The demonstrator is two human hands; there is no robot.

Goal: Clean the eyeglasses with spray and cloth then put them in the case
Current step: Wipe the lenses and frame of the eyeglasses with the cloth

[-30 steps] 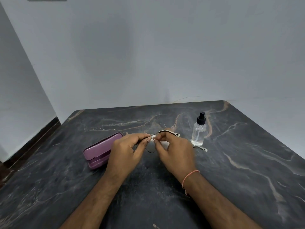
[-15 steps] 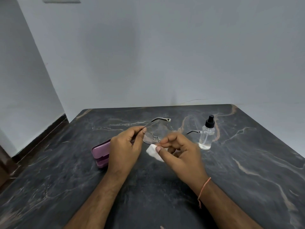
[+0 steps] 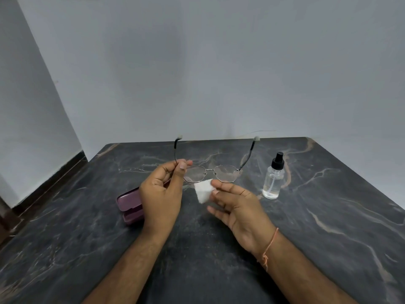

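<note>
My left hand (image 3: pixel 163 189) pinches the thin-framed eyeglasses (image 3: pixel 211 172) at their left hinge and holds them up above the table, lenses toward me, both temples pointing away and up. Just below the lenses, my right hand (image 3: pixel 237 207) grips a small white cloth (image 3: pixel 203 190) between thumb and forefinger, its other fingers spread. The cloth sits under the left lens, apart from it or barely touching. A purple glasses case (image 3: pixel 129 204) lies on the table behind my left hand, partly hidden by it. A clear spray bottle (image 3: pixel 273 178) with a black nozzle stands to the right.
Everything rests on a dark marble table (image 3: pixel 328 216) pushed against a pale wall (image 3: pixel 219 73). The table's left edge drops to a floor with a dark skirting board (image 3: pixel 43 185).
The glasses have been lifted and turned so both lenses face me with the temples open. My right hand has come off the lens and dropped below it with the cloth.
</note>
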